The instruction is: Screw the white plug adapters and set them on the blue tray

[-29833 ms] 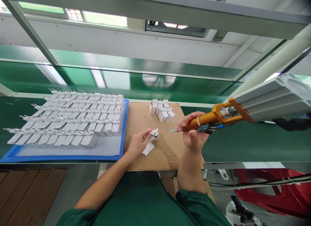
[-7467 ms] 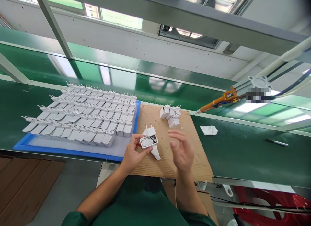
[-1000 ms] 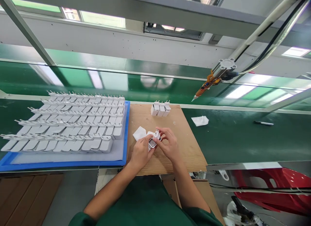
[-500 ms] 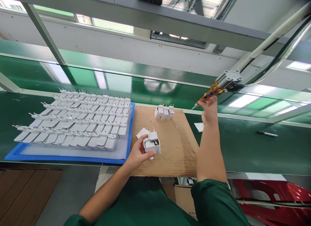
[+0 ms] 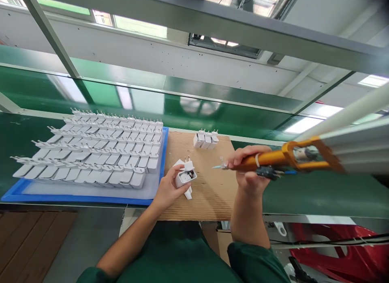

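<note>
My left hand [image 5: 168,188] is closed round a white plug adapter housing [image 5: 186,175] with two pins on top and its open side facing up, just above a cardboard sheet [image 5: 209,189]. My right hand [image 5: 249,167] grips the orange dispensing tool [image 5: 275,158] that hangs from a white cylinder [image 5: 355,143]. The tool's thin tip [image 5: 216,167] points left, a short way right of the housing and apart from it. A small white piece [image 5: 187,193] lies on the cardboard under the housing.
A blue tray [image 5: 75,194] on the left holds several rows of white adapters [image 5: 97,153]. A few more adapters [image 5: 206,139] stand at the cardboard's far edge. The green conveyor belt [image 5: 319,194] runs left to right. A red plastic object [image 5: 343,250] sits below right.
My right hand reached up to the hanging orange tool, grasped it and pulled it down toward the housing. Before that both hands worked on the housing together.
</note>
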`<state>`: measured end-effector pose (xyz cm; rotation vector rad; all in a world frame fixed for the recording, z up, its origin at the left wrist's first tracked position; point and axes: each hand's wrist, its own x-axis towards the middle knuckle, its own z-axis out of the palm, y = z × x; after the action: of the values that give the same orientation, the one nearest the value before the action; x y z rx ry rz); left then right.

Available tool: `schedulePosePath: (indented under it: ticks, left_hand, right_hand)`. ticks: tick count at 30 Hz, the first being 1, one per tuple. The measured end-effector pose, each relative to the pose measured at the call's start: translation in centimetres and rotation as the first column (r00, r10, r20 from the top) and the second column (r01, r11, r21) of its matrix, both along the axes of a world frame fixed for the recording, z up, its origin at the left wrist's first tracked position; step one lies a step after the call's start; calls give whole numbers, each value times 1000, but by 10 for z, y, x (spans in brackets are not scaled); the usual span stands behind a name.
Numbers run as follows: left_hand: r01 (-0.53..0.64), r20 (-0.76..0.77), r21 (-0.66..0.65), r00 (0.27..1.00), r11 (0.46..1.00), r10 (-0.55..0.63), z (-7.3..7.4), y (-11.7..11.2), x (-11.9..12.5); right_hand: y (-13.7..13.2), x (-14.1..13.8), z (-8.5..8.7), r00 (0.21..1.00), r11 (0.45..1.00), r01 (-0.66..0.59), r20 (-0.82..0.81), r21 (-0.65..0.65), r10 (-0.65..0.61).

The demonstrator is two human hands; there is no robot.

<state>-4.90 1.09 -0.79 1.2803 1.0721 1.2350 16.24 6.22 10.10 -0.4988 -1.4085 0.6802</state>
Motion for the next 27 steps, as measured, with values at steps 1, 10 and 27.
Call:
schedulePosePath:
  ticks: [1, 10, 27]
  left_hand:
    - [-8, -31, 14, 999, 1000, 9, -1, 0, 0]
    - [-12, -269, 149, 962, 989, 52, 2, -3, -1]
    - [-4, -391, 296, 912, 955, 125, 34, -10, 5]
  right_hand:
    - [-9, -8, 2, 1000, 999, -26, -17, 25, 26]
    - [-30, -41, 12, 976, 975, -207, -47, 83, 211]
    - [-34, -44, 14, 986, 990, -142, -88, 0, 141]
